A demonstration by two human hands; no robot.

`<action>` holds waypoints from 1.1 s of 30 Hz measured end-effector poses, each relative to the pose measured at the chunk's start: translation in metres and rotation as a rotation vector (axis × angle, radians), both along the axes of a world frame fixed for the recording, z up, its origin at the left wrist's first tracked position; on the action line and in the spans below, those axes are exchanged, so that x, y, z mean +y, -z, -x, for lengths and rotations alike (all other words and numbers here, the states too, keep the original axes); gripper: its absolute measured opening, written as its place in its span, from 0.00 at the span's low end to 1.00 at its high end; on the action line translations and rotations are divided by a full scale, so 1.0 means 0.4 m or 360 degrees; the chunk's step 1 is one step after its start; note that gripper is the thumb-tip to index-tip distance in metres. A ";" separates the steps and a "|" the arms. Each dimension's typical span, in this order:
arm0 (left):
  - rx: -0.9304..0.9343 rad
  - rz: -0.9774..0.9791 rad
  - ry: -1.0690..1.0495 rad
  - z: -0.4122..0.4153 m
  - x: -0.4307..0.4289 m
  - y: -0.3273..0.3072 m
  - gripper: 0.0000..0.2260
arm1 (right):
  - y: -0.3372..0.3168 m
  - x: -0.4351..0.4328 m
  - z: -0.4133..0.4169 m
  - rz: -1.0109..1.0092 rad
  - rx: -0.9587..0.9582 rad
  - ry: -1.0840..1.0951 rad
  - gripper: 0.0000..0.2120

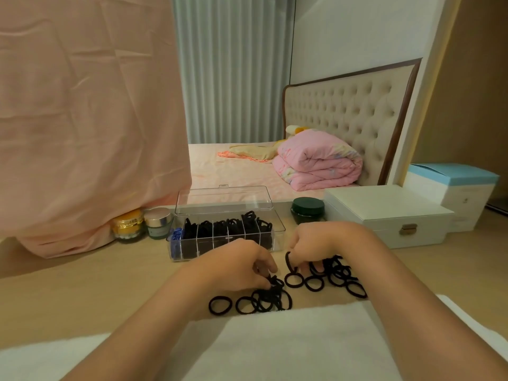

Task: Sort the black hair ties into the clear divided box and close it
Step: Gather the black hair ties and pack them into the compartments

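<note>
The clear divided box (278,229) stands open on the wooden table, its lid (224,200) tilted up behind. Several compartments hold black hair ties; the leftmost holds blue ones (176,235). In front of the box lie loose black hair ties in two heaps, one on the left (257,302) and one on the right (336,274). My left hand (242,264) pinches ties at the top of the left heap. My right hand (313,243) pinches a black tie (289,261) lifted on edge at the right heap.
Two cosmetic jars (129,225) (158,222) stand left of the box by a draped pink cloth (82,119). A dark green jar (308,210) and a white latched case (384,215) sit to the right. A white cloth (275,345) lies at the near edge.
</note>
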State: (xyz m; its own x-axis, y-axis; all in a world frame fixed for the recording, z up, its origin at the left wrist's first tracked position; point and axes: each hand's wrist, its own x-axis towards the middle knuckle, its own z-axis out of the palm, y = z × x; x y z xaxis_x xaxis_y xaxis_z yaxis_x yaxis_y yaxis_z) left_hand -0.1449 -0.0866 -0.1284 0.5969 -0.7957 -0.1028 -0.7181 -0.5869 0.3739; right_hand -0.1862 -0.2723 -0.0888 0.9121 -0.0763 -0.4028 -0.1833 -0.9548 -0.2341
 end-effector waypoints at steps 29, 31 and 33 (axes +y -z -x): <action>0.0646 0.0538 -0.0118 -0.039 0.074 -0.025 0.12 | 0.016 0.042 0.002 -0.0399 -0.0143 -0.0208 0.04; 0.0505 0.0434 -0.0124 -0.036 0.069 -0.020 0.13 | 0.006 0.042 0.008 -0.0407 -0.0011 -0.0233 0.03; 0.0314 0.0292 -0.0113 -0.030 0.056 -0.011 0.12 | 0.006 0.046 0.012 -0.0370 0.0144 -0.0233 0.04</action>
State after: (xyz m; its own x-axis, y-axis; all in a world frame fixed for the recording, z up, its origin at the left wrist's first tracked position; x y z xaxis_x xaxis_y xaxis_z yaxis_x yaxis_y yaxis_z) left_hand -0.1327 -0.0641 -0.1241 0.6345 -0.7687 -0.0806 -0.5804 -0.5427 0.6071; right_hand -0.1908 -0.2541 -0.0911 0.8661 0.1573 -0.4744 -0.0777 -0.8952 -0.4388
